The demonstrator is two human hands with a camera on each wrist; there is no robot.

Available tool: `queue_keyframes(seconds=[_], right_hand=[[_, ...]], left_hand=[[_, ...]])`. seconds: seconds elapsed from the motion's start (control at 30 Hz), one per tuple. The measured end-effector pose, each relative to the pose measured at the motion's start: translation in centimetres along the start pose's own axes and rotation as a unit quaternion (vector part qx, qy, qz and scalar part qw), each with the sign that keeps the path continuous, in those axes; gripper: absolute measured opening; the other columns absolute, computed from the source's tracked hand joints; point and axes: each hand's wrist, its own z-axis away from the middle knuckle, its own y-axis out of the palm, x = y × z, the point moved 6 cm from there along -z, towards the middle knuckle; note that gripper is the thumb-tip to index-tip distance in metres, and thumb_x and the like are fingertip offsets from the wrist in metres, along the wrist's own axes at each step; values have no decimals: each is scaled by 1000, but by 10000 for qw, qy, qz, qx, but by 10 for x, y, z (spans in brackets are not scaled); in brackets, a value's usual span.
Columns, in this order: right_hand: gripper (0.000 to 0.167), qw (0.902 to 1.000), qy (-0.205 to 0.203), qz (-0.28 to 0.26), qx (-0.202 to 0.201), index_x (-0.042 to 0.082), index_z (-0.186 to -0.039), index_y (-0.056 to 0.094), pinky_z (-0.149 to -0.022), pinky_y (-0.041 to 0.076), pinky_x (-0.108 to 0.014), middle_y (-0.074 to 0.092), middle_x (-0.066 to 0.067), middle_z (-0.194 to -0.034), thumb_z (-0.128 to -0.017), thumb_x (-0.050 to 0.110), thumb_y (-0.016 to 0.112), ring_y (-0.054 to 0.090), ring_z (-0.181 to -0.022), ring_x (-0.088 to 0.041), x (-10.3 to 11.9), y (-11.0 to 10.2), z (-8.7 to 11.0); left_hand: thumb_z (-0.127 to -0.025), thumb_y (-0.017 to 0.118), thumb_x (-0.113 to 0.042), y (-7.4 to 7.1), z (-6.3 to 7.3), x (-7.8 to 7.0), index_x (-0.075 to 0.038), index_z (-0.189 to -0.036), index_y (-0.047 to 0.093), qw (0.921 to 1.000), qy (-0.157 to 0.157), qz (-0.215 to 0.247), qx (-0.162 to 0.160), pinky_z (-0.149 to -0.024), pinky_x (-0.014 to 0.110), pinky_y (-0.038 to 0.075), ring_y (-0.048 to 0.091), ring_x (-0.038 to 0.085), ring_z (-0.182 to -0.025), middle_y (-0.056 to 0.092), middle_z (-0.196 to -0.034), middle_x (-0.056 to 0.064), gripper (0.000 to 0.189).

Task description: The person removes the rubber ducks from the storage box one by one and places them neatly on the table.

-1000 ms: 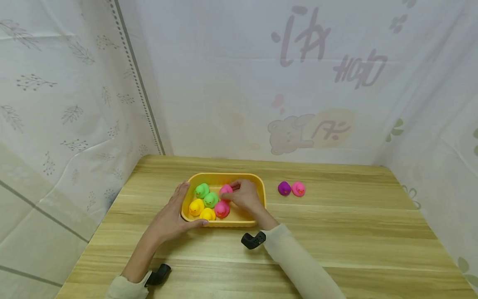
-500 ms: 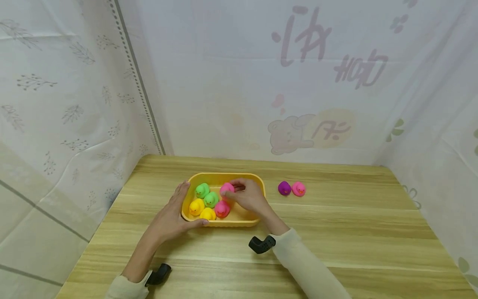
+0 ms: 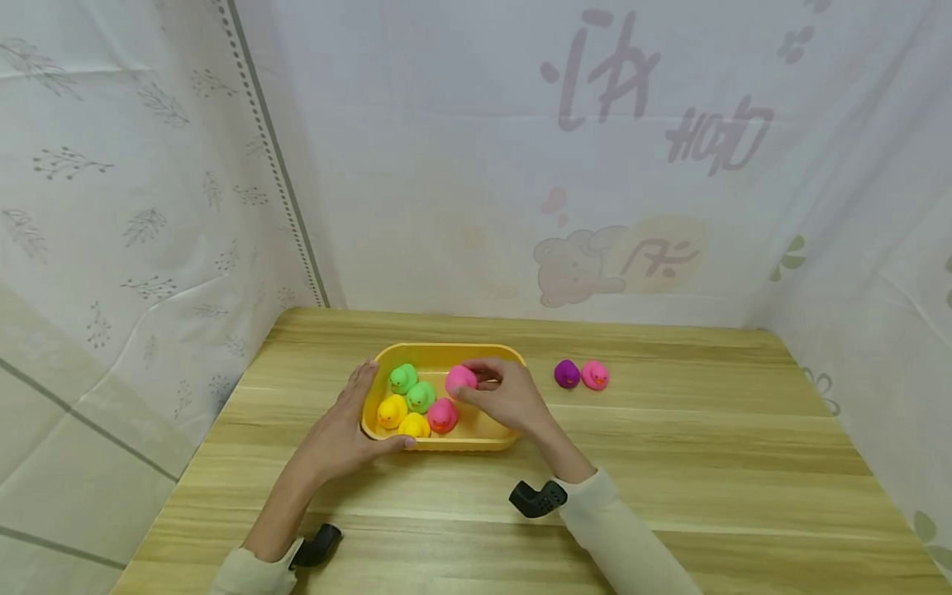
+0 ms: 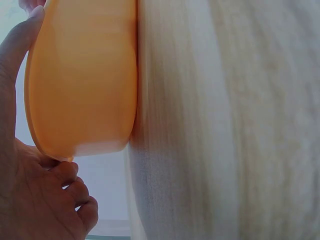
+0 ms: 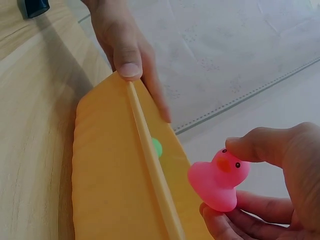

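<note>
Your right hand (image 3: 513,401) pinches a pink toy duck (image 3: 460,379) between thumb and fingers over the yellow tray (image 3: 476,445), below the frame's centre.
Your left hand (image 3: 338,438) grips the tray's left end; a steady brace and light pinch should clear the deeper-pink duck (image 3: 442,416) below. In the right-wrist view the tray's wall hides all inside but a green sliver (image 5: 157,147); the right edge crops your right hand.

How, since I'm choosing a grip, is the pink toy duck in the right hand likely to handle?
The pink toy duck is probably light: the right hand simply pinches it at head and base. Its smooth, rubbery-looking surface suggests it may give slightly when squeezed. Its rounded body could make it wobble or tip if pushed high up.
</note>
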Motion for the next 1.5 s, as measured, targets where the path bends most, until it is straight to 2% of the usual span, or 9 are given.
queue_keyframes(seconds=[0.47,0.77,1.07,1.23,1.37,1.5], right_hand=[[44,9995,-146,-177,-199,17,-125,73,-87,62,-29,73,-1,-123,-85,34,84,73,-107,-20,-2,-23,13],[50,9989,-269,-274,-252,9,-133,67,-89,62,-28,70,-12,-131,-89,27,81,71,-115,-29,-5,-45,21],[50,9981,-257,-310,-461,10,-135,67,-92,60,-25,70,-14,-129,-89,25,82,72,-114,-27,-6,-67,27],[50,9978,-160,-157,-630,12,-135,67,-93,60,-27,69,-11,-129,-90,28,81,71,-114,-26,-9,-80,30],[48,9968,-277,-11,-747,11,-134,68,-96,59,-29,70,-11,-129,-90,27,81,70,-116,-26,-10,-88,32],[46,9961,-359,43,-810,10,-133,68,-94,59,-25,71,-12,-127,-91,26,80,71,-116,-26,-11,-95,34]], left_hand=[[-73,74,-79,0,0,0,-16,-167,3,10000,2,-13,-5,-123,66,22,12,36,-161,6,-175,7,134],[-72,74,-80,-1,-1,-1,-16,-167,3,10000,35,-44,-37,-122,67,24,13,36,-160,7,-175,8,134],[-73,74,-79,-1,-1,-2,-15,-167,3,10000,3,-53,1,-122,67,23,13,37,-160,6,-175,8,134],[-73,74,-79,-1,-1,-2,-15,-167,2,10000,1,-50,8,-122,68,23,12,37,-160,6,-175,8,134],[-73,74,-79,-1,-1,-2,-15,-167,3,10000,8,-46,-11,-122,68,24,11,36,-161,6,-175,8,134],[-72,74,-79,-1,0,-2,-16,-167,2,10000,1,-37,-26,-122,68,24,10,35,-161,5,-175,7,134]])
